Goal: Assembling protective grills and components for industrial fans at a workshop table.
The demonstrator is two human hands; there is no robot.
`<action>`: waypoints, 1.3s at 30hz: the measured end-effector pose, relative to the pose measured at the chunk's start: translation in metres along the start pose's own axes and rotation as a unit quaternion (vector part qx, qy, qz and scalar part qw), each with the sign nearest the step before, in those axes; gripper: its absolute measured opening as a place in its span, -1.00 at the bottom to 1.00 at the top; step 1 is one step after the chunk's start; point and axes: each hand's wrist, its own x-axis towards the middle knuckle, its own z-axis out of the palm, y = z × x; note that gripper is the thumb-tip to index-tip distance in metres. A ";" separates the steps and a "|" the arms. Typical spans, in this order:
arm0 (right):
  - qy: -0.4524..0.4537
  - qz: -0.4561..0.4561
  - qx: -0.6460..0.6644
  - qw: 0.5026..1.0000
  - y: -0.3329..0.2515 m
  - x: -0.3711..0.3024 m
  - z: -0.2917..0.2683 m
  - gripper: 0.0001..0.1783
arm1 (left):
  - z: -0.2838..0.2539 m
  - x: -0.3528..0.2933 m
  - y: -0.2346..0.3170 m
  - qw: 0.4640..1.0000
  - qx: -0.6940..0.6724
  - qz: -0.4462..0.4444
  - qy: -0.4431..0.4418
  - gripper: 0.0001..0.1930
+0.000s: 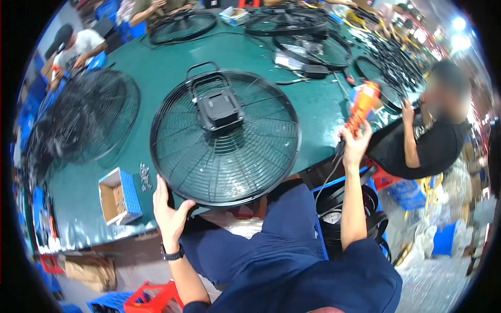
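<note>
A large round black fan [261,156] in a wire cage lies on the green table [229,49] in front of me. Its square motor housing [219,108] faces up, with a loop-shaped handle at the far side. At the cage's near left rim is my left hand [169,216], fingers stretched and thumb spread, against or just beside the wire. My right hand [356,141] is wrapped round an orange power screwdriver [364,101], held up to the right of the fan with a cord hanging down. Near my left hand lie small screws [144,177].
A blue-sided cardboard box [136,201] holds small parts. Another caged fan [91,115] lies at the left, with more fans [287,21] at the back. A blue crate [319,229] of black rings stands below the table's right side. A co-worker [433,135] sits at the right.
</note>
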 end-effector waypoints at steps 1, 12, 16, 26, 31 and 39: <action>0.012 -0.008 0.064 0.998 -0.014 0.003 -0.003 -0.36 | 0.006 -0.006 0.012 1.000 0.007 -0.003 0.003 0.01; -0.206 -0.036 0.183 0.961 -0.109 -0.005 0.028 -0.33 | -0.019 -0.009 0.007 0.995 0.080 0.066 -0.011 -0.11; -0.255 -0.083 0.109 0.957 -0.102 0.004 0.033 -0.51 | -0.073 -0.008 0.024 0.995 0.025 0.048 0.079 -0.45; -0.237 0.022 0.142 0.961 -0.074 -0.015 0.084 -0.43 | -0.169 0.062 -0.043 0.937 0.292 -0.121 -0.152 -0.56; -0.220 0.063 0.083 0.970 -0.046 0.002 0.068 -0.50 | -0.142 0.076 -0.082 0.930 0.322 -0.019 -0.177 -0.52; -0.127 0.024 -0.046 0.991 -0.088 -0.010 0.090 -0.42 | -0.124 0.084 -0.062 0.900 0.341 -0.070 -0.262 -0.68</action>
